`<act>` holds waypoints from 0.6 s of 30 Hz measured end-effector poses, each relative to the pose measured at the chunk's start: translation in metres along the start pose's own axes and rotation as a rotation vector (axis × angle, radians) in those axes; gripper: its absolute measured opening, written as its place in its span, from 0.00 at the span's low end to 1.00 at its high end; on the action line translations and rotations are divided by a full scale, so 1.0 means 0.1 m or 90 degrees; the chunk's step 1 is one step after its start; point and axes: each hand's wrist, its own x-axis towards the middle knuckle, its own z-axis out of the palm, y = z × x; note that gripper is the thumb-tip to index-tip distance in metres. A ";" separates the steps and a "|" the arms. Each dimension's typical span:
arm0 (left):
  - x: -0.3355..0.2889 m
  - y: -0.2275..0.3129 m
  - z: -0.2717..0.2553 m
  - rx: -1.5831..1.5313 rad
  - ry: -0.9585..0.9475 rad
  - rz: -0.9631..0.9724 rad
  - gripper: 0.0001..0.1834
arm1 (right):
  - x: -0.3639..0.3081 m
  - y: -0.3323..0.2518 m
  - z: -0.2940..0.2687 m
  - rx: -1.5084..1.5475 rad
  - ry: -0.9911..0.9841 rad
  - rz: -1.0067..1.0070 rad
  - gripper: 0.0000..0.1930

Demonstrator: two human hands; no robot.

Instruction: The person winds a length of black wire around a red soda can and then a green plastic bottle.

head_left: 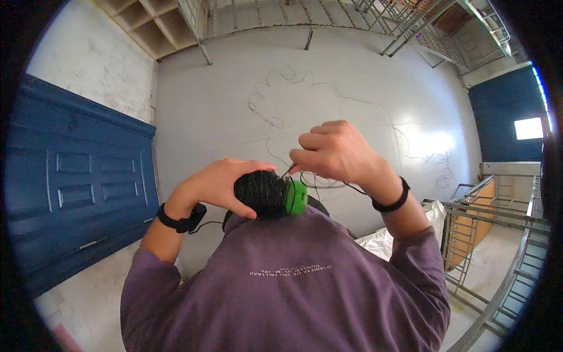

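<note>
Against my torso, my left hand (214, 186) is wrapped round a spool (261, 193) thickly wound with black cord. A bright green end piece (297, 198) sticks out on the spool's right side. Just above that green end, my right hand (334, 151) is closed with the thumb and fingers pinching a dark strand of cord (286, 172) that runs to the spool. More cord trails from below the right hand toward the wrist. A long thin line of loose cord (346, 97) lies in loops and curves over the grey floor beyond my hands.
A blue panelled door (76, 176) stands at the left. Metal bed frames (492, 234) are at the lower right, and more metal railings (275, 14) line the far side. Wooden shelving (153, 29) is at the far left. A white bag (431, 217) lies beside my right arm.
</note>
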 end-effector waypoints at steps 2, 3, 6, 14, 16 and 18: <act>-0.15 -0.18 -0.02 -0.033 -0.047 0.028 0.61 | 0.22 0.07 0.22 0.038 -0.011 -0.006 0.14; -0.24 -0.28 0.00 -0.143 -0.003 0.077 0.61 | 0.34 0.09 0.34 0.034 -0.004 -0.005 0.15; -0.52 -0.49 -0.08 -0.399 0.031 0.132 0.65 | 0.54 0.03 0.65 0.022 -0.033 0.002 0.14; -1.07 -1.03 -0.14 -0.551 0.183 0.213 0.72 | 1.00 -0.48 1.18 0.306 0.059 0.171 0.21; -1.16 -1.09 -0.17 -0.548 0.213 0.225 0.71 | 1.02 -0.54 1.42 0.355 0.085 0.189 0.22; -1.22 -1.11 -0.19 -0.540 0.248 0.237 0.70 | 1.04 -0.52 1.65 0.308 0.033 0.149 0.29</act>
